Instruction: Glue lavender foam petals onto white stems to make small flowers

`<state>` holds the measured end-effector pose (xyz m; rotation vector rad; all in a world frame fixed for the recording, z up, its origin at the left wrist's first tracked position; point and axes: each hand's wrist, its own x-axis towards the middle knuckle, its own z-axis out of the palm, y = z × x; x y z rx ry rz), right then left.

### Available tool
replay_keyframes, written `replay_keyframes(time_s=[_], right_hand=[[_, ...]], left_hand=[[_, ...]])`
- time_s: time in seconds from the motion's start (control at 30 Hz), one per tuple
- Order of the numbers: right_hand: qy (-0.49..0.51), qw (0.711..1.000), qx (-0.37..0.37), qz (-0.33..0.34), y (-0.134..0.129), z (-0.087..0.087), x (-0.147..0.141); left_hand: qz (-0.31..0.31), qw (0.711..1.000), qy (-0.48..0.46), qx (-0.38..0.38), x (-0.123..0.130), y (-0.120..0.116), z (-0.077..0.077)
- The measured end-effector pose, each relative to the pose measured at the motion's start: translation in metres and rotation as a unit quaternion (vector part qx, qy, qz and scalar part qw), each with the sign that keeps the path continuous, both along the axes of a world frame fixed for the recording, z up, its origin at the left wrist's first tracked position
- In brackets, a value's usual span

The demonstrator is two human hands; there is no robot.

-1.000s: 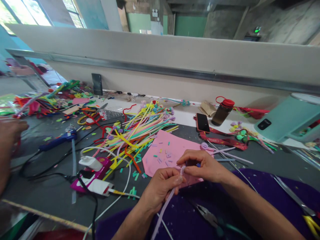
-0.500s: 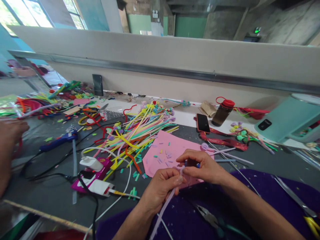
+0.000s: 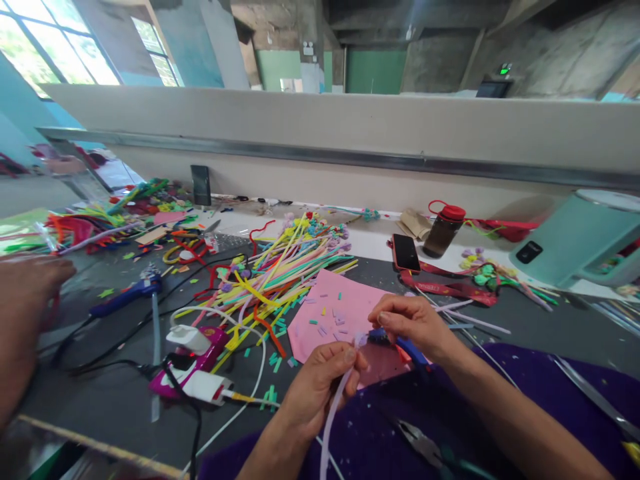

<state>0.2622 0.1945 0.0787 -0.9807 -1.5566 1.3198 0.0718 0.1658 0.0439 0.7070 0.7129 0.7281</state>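
My left hand (image 3: 320, 383) is closed on a lilac pipe cleaner (image 3: 329, 427), pinched between thumb and fingertips. Its long end hangs down toward the purple cloth, and a small fuzzy lilac bunch (image 3: 360, 339) tops it. Just to the right, my right hand (image 3: 413, 327) has its thumb and fingers pressed together; whatever is between them is too small to make out. Below that hand lies a blue tool (image 3: 414, 350) with a dark end close to the bunch, partly covered by the hand. A pink sheet (image 3: 310, 313) scattered with small cut bits is under both hands.
A pile of coloured pipe cleaners (image 3: 300, 257) lies behind the sheet. To the left are a blue glue gun (image 3: 127, 293), a magenta power strip (image 3: 215, 347) and cables. Pliers (image 3: 420, 440) rest on the purple cloth (image 3: 510, 380). Another person's hand (image 3: 30, 287) is at the left edge.
My right hand has moved slightly right, away from my left fingers, uncovering the lilac bunch and more of the blue tool. The view has tilted up a little.
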Motion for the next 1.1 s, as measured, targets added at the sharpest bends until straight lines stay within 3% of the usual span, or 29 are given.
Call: replay_keyframes(time_s=[0.2, 0.53, 1.1], right_hand=[[0.009, 0.999, 0.028, 0.035, -0.003, 0.002, -0.002], [-0.073, 0.976, 0.168, 0.116, -0.005, 0.011, -0.001], [-0.111, 0.962, 0.2, 0.151, -0.01, 0.011, -0.006]], left_hand=[[-0.026, 0.999, -0.018, 0.002, 0.0, 0.0, -0.002], [-0.059, 0.998, 0.007, -0.003, 0.0, 0.001, -0.001], [-0.049, 0.998, 0.023, -0.012, 0.004, -0.001, 0.004]])
